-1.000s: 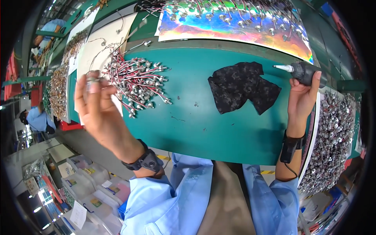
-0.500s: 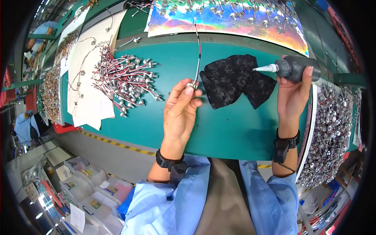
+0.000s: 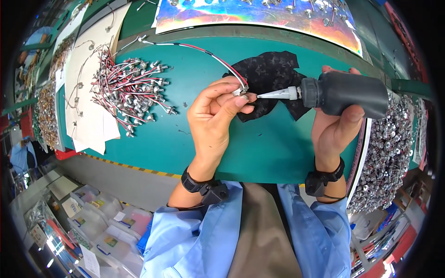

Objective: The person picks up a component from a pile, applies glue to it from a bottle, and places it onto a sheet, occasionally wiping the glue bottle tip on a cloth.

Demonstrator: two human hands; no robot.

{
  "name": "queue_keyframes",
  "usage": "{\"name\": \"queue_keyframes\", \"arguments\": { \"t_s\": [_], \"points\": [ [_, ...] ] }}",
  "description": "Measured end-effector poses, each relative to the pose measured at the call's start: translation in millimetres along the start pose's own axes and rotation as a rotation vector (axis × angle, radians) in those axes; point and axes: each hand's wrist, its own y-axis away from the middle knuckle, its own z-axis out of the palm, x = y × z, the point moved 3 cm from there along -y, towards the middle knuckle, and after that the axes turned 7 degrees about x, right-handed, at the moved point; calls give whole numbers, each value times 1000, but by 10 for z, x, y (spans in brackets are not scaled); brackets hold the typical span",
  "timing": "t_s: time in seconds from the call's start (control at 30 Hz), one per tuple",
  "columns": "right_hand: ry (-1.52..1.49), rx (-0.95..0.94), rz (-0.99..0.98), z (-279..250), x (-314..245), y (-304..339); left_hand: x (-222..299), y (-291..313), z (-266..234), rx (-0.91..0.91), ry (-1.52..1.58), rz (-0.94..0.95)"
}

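Note:
My left hand (image 3: pixel 214 109) pinches a small silver metal component with wires (image 3: pixel 241 89) between thumb and fingers. Its red, white and black wires arc up and away to the left, ending in a small metal tip above the table. In my right hand (image 3: pixel 336 129) is a dark grey squeeze bottle (image 3: pixel 354 94), tipped on its side with the nozzle pointing left. The white nozzle (image 3: pixel 280 94) reaches the component at my left fingertips; whether it touches is too small to tell. Beneath both lies a crumpled black patterned cloth (image 3: pixel 266 74) on the green table (image 3: pixel 171 153).
Left of my hands is a heap of wired metal components (image 3: pixel 134 92), beside pale paper sheets (image 3: pixel 83 120). A shiny iridescent board (image 3: pixel 259 16) at the far side carries more components. Along the right edge stands a tray packed with metal parts (image 3: pixel 382 157). Clear plastic boxes (image 3: pixel 113 231) sit lower left.
My hands have come together: the bottle moved left and its nozzle is now at the component. The component's wires, upright before, now lean left. The whole view has shifted slightly.

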Motion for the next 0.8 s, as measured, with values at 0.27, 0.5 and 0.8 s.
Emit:
{"name": "queue_keyframes", "arguments": {
  "t_s": [0.27, 0.5, 0.8],
  "points": [
    [140, -46, -140, 55, -4, 47, -8, -6, 22, -37, -31, 87],
    [182, -52, -139, 51, 5, 64, -12, -4, 28, -73, -67, 113],
    [191, -45, -177, 48, 12, 64, -18, -7, 19, -82, -51, 102]
  ]
}}
